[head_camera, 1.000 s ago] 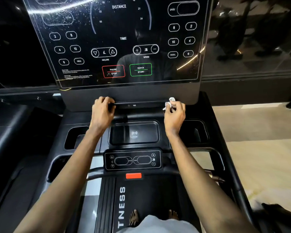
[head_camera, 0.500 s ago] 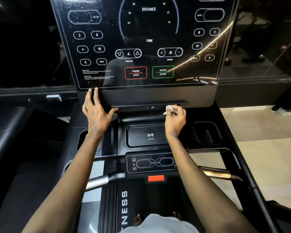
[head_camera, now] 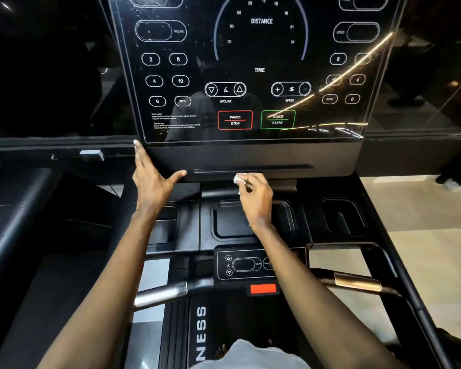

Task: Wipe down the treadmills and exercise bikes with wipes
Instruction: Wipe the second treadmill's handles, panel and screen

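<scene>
Two hands up on the treadmill console [head_camera: 250,155]: my left hand [head_camera: 152,179] flat, fingers straight and spread, bracing its lower corner; my right hand [head_camera: 256,201] pinching the balled wipe [head_camera: 239,179] against the groove [head_camera: 277,169] below. I'd run steady pressure along that groove, then refold for a clean face.

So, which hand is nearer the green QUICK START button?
Right. The right hand, pinching the wipe, is below the button; the left hand is farther, lower left.
</scene>
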### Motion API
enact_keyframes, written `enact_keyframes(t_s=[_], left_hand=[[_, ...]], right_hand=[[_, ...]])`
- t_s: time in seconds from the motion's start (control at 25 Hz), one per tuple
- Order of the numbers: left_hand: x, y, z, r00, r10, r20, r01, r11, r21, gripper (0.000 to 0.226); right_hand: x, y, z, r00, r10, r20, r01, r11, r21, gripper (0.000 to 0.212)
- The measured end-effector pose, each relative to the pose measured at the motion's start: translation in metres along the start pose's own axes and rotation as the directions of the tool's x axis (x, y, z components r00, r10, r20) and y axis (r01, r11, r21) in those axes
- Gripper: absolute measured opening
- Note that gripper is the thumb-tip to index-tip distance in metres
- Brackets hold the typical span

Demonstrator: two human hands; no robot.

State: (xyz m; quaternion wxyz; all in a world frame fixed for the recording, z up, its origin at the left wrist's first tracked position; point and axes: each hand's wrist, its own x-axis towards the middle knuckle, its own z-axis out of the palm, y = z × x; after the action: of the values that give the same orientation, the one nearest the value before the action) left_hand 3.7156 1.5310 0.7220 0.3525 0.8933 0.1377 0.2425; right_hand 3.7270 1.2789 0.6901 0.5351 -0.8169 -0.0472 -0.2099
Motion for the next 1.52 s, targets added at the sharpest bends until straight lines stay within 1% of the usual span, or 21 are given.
enact_keyframes(t_s=[0.08,0.16,0.2,0.24,0.28,0.36,0.44,0.52,0.64,0.8,0.88,1.0,1.08,1.12,1.24,1.32,1.44,1.48,1.52], left_hand=[[0.001,-0.002,-0.008,1.0,0.007,0.02,-0.006,0.999,-0.035,0.129],[0.003,-0.007,-0.016,0.998,0.004,0.058,0.0,0.998,-0.063,0.122],[0.003,-0.009,-0.02,0.997,-0.001,0.083,0.008,0.996,-0.089,0.12],[0.003,-0.012,-0.022,0.995,-0.006,0.103,0.018,0.993,-0.114,0.118],[0.003,-0.013,-0.024,0.993,-0.01,0.118,0.026,0.99,-0.136,0.117],[0.002,-0.015,-0.026,0.992,-0.01,0.126,0.031,0.985,-0.167,0.115],[0.0,-0.013,-0.025,0.991,-0.023,0.128,0.046,0.983,-0.177,0.114],[0.001,-0.014,-0.025,0.988,-0.035,0.148,0.065,0.978,-0.198,0.113],[-0.001,-0.02,-0.029,0.984,-0.072,0.165,0.113,0.961,-0.254,0.104],[0.001,-0.028,-0.037,0.976,-0.11,0.187,0.161,0.946,-0.281,0.084],[0.006,-0.033,-0.042,0.968,-0.108,0.225,0.172,0.942,-0.289,0.076],[0.014,-0.038,-0.049,0.962,-0.121,0.243,0.185,0.947,-0.262,0.066],[0.016,-0.045,-0.051,0.967,-0.121,0.224,0.182,0.943,-0.278,0.058],[0.018,-0.048,-0.051,0.97,-0.114,0.215,0.174,0.943,-0.282,0.054],[0.023,-0.055,-0.052,0.972,-0.075,0.223,0.141,0.945,-0.296,0.047],[0.026,-0.058,-0.052,0.975,-0.042,0.219,0.105,0.952,-0.286,0.048],[0.025,-0.056,-0.048,0.984,0.033,0.175,0.024,0.949,-0.315,0.057],[0.025,-0.051,-0.047,0.988,0.063,0.144,-0.014,0.948,-0.318,0.059],[0.027,-0.043,-0.047,0.99,0.095,0.106,-0.058,0.95,-0.308,0.06]], right_hand=[[-0.006,-0.017,0.009,0.992,-0.115,0.044,0.116,0.993,-0.021,0.017],[0.003,-0.027,0.008,0.968,-0.25,-0.006,0.25,0.968,-0.024,0.017],[0.015,-0.028,0.005,0.961,-0.274,-0.04,0.273,0.961,-0.035,0.017],[0.029,-0.029,0.003,0.964,-0.261,-0.056,0.258,0.964,-0.061,0.018],[0.042,-0.028,0.001,0.974,-0.224,-0.041,0.22,0.971,-0.097,0.019],[0.049,-0.027,0.005,0.984,-0.175,0.045,0.18,0.969,-0.171,0.022],[0.036,-0.031,0.015,0.965,-0.208,0.157,0.239,0.946,-0.217,0.024],[0.027,-0.038,0.023,0.925,-0.263,0.275,0.329,0.915,-0.233,0.026],[0.03,-0.046,0.028,0.859,-0.292,0.421,0.409,0.886,-0.219,0.026],[0.035,-0.052,0.034,0.758,-0.376,0.533,0.517,0.844,-0.141,0.025],[0.036,-0.062,0.048,0.685,-0.403,0.607,0.579,0.807,-0.117,0.022],[0.026,-0.08,0.075,0.586,-0.402,0.704,0.67,0.729,-0.142,0.012],[0.014,-0.085,0.086,0.528,-0.402,0.749,0.725,0.672,-0.15,0.012],[0.009,-0.085,0.089,0.516,-0.4,0.757,0.738,0.656,-0.156,0.015],[0.001,-0.085,0.097,0.546,-0.398,0.738,0.72,0.673,-0.17,0.024],[0.01,-0.09,0.102,0.578,-0.436,0.69,0.702,0.697,-0.148,0.026],[0.053,-0.108,0.108,0.705,-0.537,0.464,0.654,0.745,-0.132,0.021],[0.065,-0.119,0.107,0.741,-0.546,0.391,0.631,0.766,-0.127,0.026],[0.072,-0.129,0.106,0.763,-0.545,0.349,0.614,0.778,-0.128,0.031]])
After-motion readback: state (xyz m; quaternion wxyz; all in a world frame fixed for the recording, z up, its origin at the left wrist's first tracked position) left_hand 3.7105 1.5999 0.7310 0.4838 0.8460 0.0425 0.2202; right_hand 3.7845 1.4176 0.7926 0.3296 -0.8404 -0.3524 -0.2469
